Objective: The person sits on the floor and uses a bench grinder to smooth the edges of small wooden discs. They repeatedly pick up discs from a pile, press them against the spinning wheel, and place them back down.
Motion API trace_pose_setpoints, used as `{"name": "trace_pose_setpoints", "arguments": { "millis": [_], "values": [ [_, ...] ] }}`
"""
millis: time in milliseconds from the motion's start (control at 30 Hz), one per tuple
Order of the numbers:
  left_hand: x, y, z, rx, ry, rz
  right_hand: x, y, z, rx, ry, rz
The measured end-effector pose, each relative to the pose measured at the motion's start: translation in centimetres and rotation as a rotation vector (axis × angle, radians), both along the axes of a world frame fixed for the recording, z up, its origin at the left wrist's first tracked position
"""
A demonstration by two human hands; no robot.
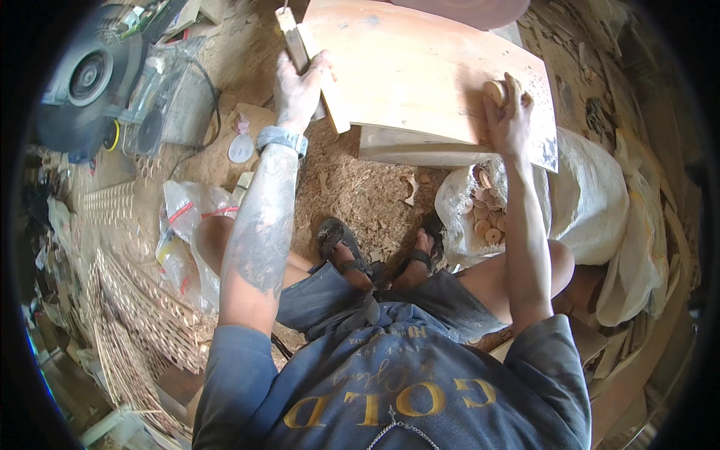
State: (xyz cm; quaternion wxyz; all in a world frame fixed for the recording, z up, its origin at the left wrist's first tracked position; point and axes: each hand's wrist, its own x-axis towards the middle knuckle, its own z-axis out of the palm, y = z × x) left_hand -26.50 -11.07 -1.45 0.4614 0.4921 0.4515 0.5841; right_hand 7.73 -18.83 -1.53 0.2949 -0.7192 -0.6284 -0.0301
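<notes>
A broad, pale wooden board [420, 67] lies in front of me like a worktop. My left hand [301, 88] is closed round a narrow wooden bar [292, 36] at the board's left edge. Beside it, a light wooden strip [335, 109] runs down past the corner. Near the board's right end my right hand [511, 116] holds a small round wooden disc [495, 91] between thumb and fingers, against the surface. Part of that disc is hidden by the fingers.
Below my right forearm an opened white sack [457, 199] holds several wooden discs [487, 217]. A pinkish round plate [480, 7] shows beyond the board. At left stand a round fan-like machine [90, 79], plastic bags [184, 217] and perforated wood sheets [131, 322]. Shavings [360, 180] cover the floor.
</notes>
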Motion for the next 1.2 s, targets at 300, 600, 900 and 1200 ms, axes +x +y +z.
{"name": "trace_pose_setpoints", "arguments": {
  "millis": [300, 600, 900, 1200],
  "values": [
    [0.2, -0.4, 0.8, 0.006, 0.107, -0.038, 0.0, 0.2, -0.1, -0.088, 0.031, -0.059],
    [1.3, -16.5, 2.5, -0.229, -0.082, -0.143, -8.1, -9.6, 6.2, 0.03, 0.9, 0.092],
    [0.7, -22.6, 1.8, -0.021, 0.513, 0.06, -12.6, -12.0, 8.0, 0.109, 0.897, 0.121],
    [1.0, -23.5, 2.0, 0.011, 0.575, 0.091, -13.3, -12.3, 7.7, 0.14, 0.861, 0.088]
  ]
}}
